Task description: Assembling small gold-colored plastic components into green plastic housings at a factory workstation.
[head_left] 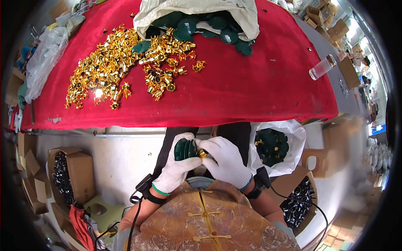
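In my left hand, gloved in white knit, is a short stack of dark green dished plastic pieces. My right hand, in a matching glove, has its fingers closed round a shiny gold pronged piece at the stack's right end. Both hands are close together above my lap, short of the table edge. The fingers partly cover the gold piece, so I cannot tell whether it is one or more. A heap of similar gold pronged pieces lies on the red-covered table.
A white woven sack spills green pieces at the table's back. Right of my lap stands a white bag holding green and gold pieces. Boxes of dark parts flank me. A clear glass lies at the table's right.
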{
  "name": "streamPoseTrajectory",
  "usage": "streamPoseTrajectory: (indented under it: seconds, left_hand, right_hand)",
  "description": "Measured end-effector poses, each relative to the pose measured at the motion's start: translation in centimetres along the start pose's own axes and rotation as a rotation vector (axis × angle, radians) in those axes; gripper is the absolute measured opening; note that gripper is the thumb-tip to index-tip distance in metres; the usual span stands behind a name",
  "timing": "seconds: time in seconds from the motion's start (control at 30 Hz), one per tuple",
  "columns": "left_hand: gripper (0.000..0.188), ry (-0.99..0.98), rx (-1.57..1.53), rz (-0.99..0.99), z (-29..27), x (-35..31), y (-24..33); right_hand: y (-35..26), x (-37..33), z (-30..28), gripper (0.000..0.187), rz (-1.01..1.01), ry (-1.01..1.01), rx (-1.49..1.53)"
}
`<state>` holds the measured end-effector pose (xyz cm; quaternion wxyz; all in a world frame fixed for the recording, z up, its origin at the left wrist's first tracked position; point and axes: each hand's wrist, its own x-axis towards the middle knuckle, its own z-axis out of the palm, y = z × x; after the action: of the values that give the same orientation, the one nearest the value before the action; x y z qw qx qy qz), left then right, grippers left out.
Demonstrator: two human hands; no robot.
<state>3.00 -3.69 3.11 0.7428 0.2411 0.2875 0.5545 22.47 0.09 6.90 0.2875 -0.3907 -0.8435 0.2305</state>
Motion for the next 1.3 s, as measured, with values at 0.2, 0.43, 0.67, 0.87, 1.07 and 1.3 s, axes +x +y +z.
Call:
streamPoseTrajectory:
  seconds: [0.2, 0.43, 0.67, 0.87, 1.07, 1.3]
  left_hand:
    - [0.08, -0.08, 0.216, 0.045, -0.6, -0.1, 0.7]
    - [0.089, -0.187, 0.617, 0.13, -0.7, -0.5, 1.2]
    - [0.086, -0.194, 0.639, 0.087, -1.0, -0.5, 1.2]
    - [0.082, -0.133, 0.522, -0.019, -1.4, -0.8, 0.5]
    - [0.079, -0.22, 0.695, 0.006, -2.5, -1.3, -0.1]
    - [0.076, -0.313, 0.933, 0.049, -2.3, -1.3, -0.3]
  right_hand:
    - [0.1, -1.6, 0.2, 0.038, 0.145, -0.104, 0.085]
    - [-0.2, -2.3, 0.6, 0.035, 0.149, -0.078, 0.114]
    - [-0.6, -3.1, 2.2, 0.036, 0.244, -0.03, 0.177]
    - [-1.3, -3.3, 2.8, 0.032, 0.263, -0.101, 0.001]
    - [-0.9, -4.1, 3.3, 0.022, 0.308, -0.152, 0.12]
    - [-0.8, -4.1, 2.6, 0.027, 1.025, -0.399, 0.904]
